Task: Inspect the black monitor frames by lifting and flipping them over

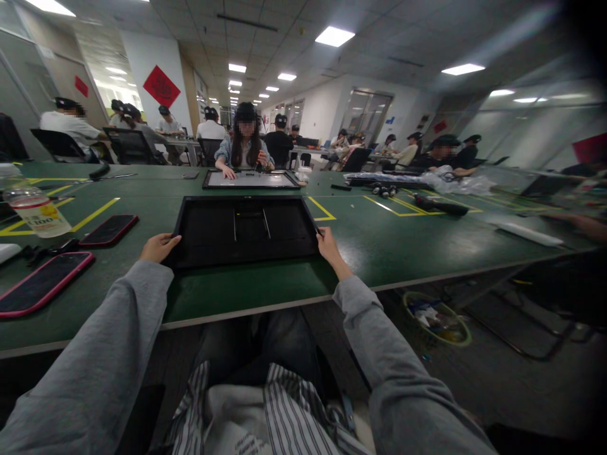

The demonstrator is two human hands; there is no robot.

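A wide black monitor casing (213,230), shallow with a raised rim, is in front of me at the green table (265,287). Two thin metal strips (267,224) stand out near its middle, around a darker recess. My left hand (160,247) grips the casing's left edge, thumb on the rim. At the opposite edge, my right hand (331,246) pinches the side near the right corner. The fingers under the casing are hidden from me, and I cannot tell whether its underside touches the table.
Across the table a person (244,148) works at a framed panel (251,179). To my left are a phone in a pink case (45,281), a darker phone (109,230) and a bottle (40,215). A black-handled tool (441,205) lies at right; a waste basket (436,319) stands below.
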